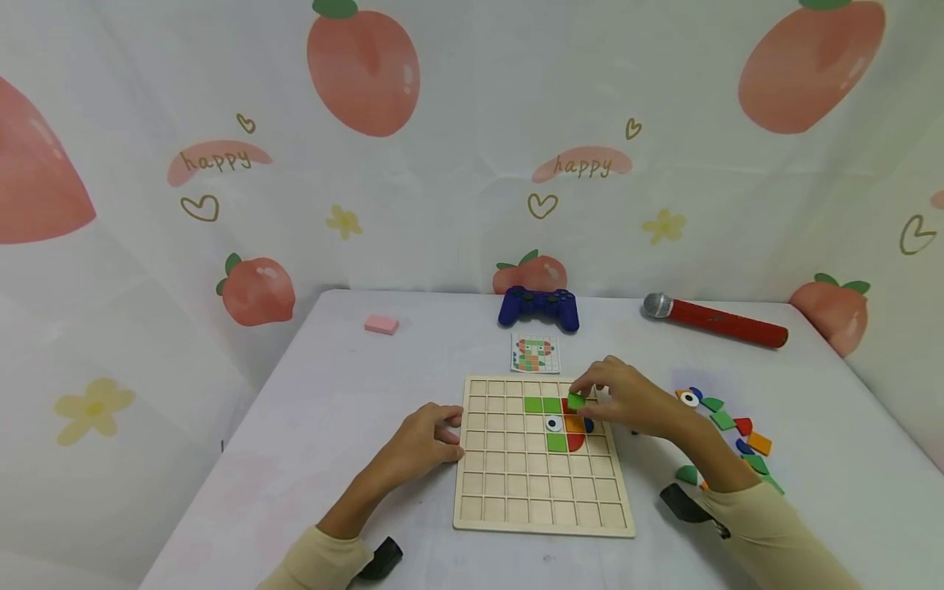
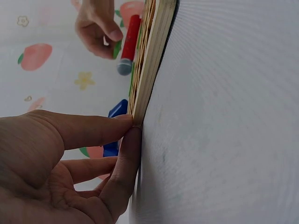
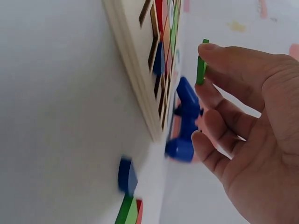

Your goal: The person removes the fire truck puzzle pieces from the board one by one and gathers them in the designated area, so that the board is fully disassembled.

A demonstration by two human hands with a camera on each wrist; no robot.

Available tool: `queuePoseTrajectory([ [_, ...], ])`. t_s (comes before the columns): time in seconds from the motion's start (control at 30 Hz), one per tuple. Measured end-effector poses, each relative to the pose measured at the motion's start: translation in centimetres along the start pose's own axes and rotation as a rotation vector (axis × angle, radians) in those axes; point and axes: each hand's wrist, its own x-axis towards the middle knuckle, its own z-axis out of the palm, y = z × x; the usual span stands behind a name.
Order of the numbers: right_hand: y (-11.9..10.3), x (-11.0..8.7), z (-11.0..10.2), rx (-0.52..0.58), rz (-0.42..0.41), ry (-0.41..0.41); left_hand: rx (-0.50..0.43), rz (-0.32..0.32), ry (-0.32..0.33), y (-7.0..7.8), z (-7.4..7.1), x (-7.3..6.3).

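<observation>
Here's a white peach-print backdrop (image 1: 457, 180), faintly creased, sweeping from nine o'clock through twelve to three! A big peach (image 1: 365, 74) glows at eleven, gold "happy" lettering (image 1: 215, 161) at ten, and below, the white table (image 1: 354, 410) spreads towards six under soft light.

Tile (image 1: 576, 401) green; board (image 1: 540, 511) pale beige, grid-lined; controller (image 1: 538, 305) dark blue; backdrop (image 1: 442, 180) white, peach-printed.

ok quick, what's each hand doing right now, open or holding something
Left hand: holding the edge of the pale wooden grid board.
Right hand: pinching a flat green tile.
</observation>
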Motion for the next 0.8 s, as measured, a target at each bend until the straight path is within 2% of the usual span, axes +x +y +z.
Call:
queuePoseTrajectory([
  [0.3, -1.7, 2.4, 1.4, 0.041, -0.050, -0.061, 0.006, 0.001, 0.008, 0.0, 0.1, 0.1],
  [0.8, -4.3, 5.2, 3.5, -0.019, -0.045, -0.116, 0.001, -0.010, 0.006, 0.0, 0.0, 0.1],
])
